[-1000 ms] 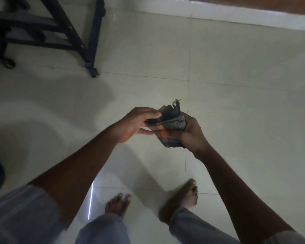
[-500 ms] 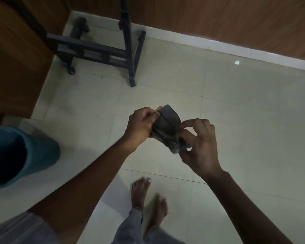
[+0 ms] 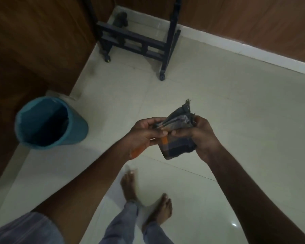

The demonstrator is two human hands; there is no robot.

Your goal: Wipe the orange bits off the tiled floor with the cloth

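I stand on the pale tiled floor (image 3: pixel 218 95) and hold a dark checked cloth (image 3: pixel 178 147) with an orange stripe in front of me at waist height. My left hand (image 3: pixel 144 132) pinches its folded upper edge from the left. My right hand (image 3: pixel 202 136) grips the cloth from the right, thumb on top. An orange smear or bit shows at my left wrist. No orange bits show on the floor tiles in view.
A blue bin (image 3: pixel 49 124) with a dark inside stands on the floor to my left, beside a brown wooden wall (image 3: pixel 33 41). A dark wheeled stand (image 3: pixel 139 43) sits in the far corner. My bare feet (image 3: pixel 158 213) are below.
The view has swung left and back, bringing the blue bin and corner stand more fully into sight. Both hands kept hold of the cloth, which has been refolded and now hangs lower.
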